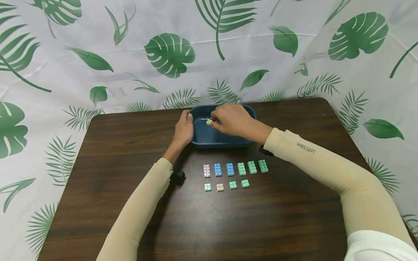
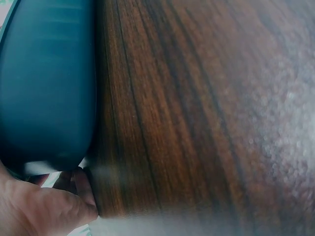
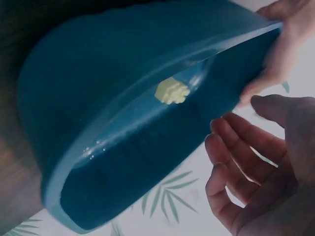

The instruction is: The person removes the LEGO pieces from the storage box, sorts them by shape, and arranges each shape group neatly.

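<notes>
A dark blue plastic bin (image 1: 222,145) stands at the far side of the table. My left hand (image 1: 185,128) grips its left end, thumb at the rim; the left wrist view shows that hand (image 2: 44,209) at the bin's end (image 2: 49,93). Inside the bin lies a pale yellow-green toy brick (image 3: 171,91), which in the head view shows beside my right fingertips (image 1: 209,122). My right hand (image 1: 233,121) is over the bin. In the right wrist view its fingers (image 3: 241,152) are loosely bent and apart from the thumb, holding nothing.
Two rows of toy bricks lie on the near side of the bin. The longer ones include a lilac brick (image 1: 207,170), blue bricks (image 1: 217,170) and green bricks (image 1: 252,167). Small green (image 1: 208,187) and beige bricks (image 1: 220,187) form the nearer row. A leaf-patterned cloth (image 1: 124,72) hangs behind the table.
</notes>
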Demonstrator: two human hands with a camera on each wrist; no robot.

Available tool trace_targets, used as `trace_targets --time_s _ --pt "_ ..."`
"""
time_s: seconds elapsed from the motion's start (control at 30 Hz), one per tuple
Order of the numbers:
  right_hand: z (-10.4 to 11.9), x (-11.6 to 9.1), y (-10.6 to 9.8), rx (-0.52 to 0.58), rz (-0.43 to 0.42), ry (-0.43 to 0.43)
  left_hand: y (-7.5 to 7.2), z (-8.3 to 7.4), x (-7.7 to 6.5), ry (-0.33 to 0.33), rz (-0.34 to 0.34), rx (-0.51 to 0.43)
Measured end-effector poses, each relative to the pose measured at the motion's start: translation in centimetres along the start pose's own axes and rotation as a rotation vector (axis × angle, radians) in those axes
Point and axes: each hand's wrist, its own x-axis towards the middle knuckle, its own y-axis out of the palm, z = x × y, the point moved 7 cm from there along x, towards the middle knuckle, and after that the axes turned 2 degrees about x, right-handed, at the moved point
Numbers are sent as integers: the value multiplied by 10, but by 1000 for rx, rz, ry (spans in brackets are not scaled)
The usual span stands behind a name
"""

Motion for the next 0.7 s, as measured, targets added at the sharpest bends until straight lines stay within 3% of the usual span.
trace_targets --time_s 0.33,0.57,0.7 --pt "-12 28 23 -75 146 112 -2 -10 -9 -4 5 -8" --pt "-10 36 36 -139 208 110 -5 -11 -13 -20 1 11" --pt "-12 36 39 -156 203 115 -2 -10 -11 -25 11 6"
